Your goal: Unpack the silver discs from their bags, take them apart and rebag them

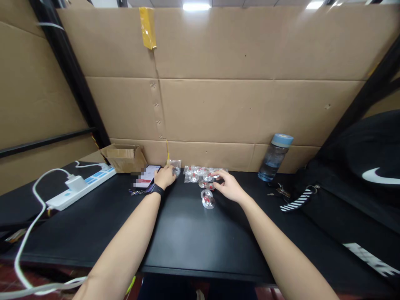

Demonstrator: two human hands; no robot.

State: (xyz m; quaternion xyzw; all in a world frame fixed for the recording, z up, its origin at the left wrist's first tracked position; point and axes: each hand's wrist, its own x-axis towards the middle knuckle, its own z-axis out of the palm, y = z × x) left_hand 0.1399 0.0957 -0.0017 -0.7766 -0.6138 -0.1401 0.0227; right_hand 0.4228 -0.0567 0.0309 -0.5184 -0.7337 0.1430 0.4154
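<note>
Both my arms reach forward over a black table [187, 233]. My left hand [164, 176], with a dark band at the wrist, is closed on a small clear plastic bag [176, 166] near the back wall. My right hand [227, 185] rests on a cluster of clear plastic packets with red and silver parts [200, 174], its fingers curled onto one of them. Two more of these clear pieces [208, 199] lie just in front of that hand.
A phone [146, 176] lies left of my left hand beside an open cardboard box [124, 156]. A white power strip with charger and cable [81, 185] sits at left. A water bottle [275, 157], keys [281, 191] and a black bag [353, 183] are at right. Cardboard walls stand behind.
</note>
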